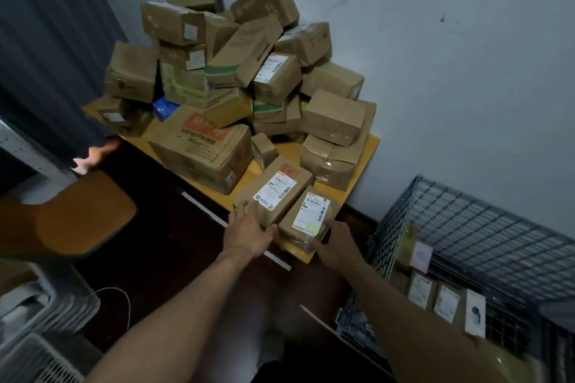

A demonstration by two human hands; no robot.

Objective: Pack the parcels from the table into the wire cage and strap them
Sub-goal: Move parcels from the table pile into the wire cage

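A heap of brown cardboard parcels (236, 78) covers the yellow table (362, 171) in the corner. Two flat labelled parcels lie at the table's near edge. My left hand (249, 230) grips the near end of the left parcel (273, 188). My right hand (337, 242) holds the near right corner of the right parcel (308, 214), fingers curled around its edge. The wire cage (466, 227) stands on the floor at the right, with several labelled parcels (435, 295) standing along its near side.
A large box with red print (202, 146) sits at the table's front left. A brown stool seat (77, 214) is at the left, white plastic crates (40, 320) lower left. The wall is close behind the table and cage.
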